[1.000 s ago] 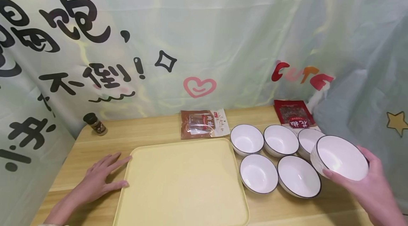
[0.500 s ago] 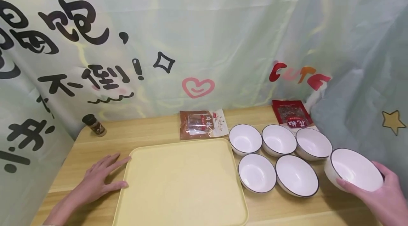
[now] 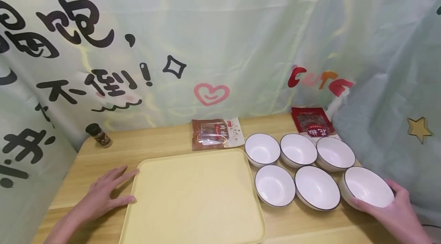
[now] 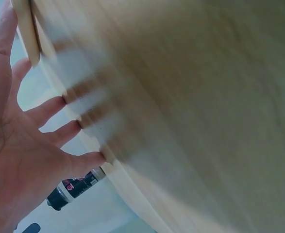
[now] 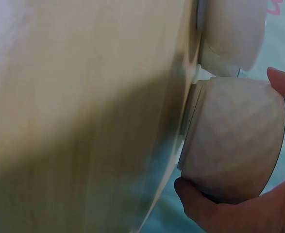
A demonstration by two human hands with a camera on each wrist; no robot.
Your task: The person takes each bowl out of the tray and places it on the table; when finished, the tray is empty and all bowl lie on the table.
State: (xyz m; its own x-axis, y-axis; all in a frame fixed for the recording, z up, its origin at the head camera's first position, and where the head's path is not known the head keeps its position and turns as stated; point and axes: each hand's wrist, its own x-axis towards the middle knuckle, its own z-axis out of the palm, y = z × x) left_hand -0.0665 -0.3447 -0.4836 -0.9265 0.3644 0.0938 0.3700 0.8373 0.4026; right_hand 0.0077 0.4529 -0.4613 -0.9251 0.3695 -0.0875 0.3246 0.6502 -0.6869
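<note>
My right hand point(image 3: 396, 211) grips a white bowl point(image 3: 369, 186) with a dark rim by its right side, thumb at the near edge. In the right wrist view this bowl point(image 5: 234, 138) shows a faceted outer wall between thumb and finger, its base close over the tabletop. It is at the right end of the front row, beside another white bowl point(image 3: 317, 187). On the left, my left hand point(image 3: 98, 198) lies with fingers spread, index fingertip and thumb at the left rim of a pale yellow tray point(image 3: 193, 198). The left wrist view shows its fingertips on the wood.
Left of the held bowl is a front bowl point(image 3: 275, 185); behind stand three more bowls point(image 3: 262, 149). A brown-and-white packet point(image 3: 217, 134) lies behind the tray, a red packet point(image 3: 311, 121) at back right. A black-capped spice jar point(image 3: 98, 135) stands back left. A printed curtain point(image 3: 241, 45) hangs behind.
The bowl in my right hand first moved right and down, off the back right bowl in view, then left to the front row's end. My left hand stayed at the tray's rim.
</note>
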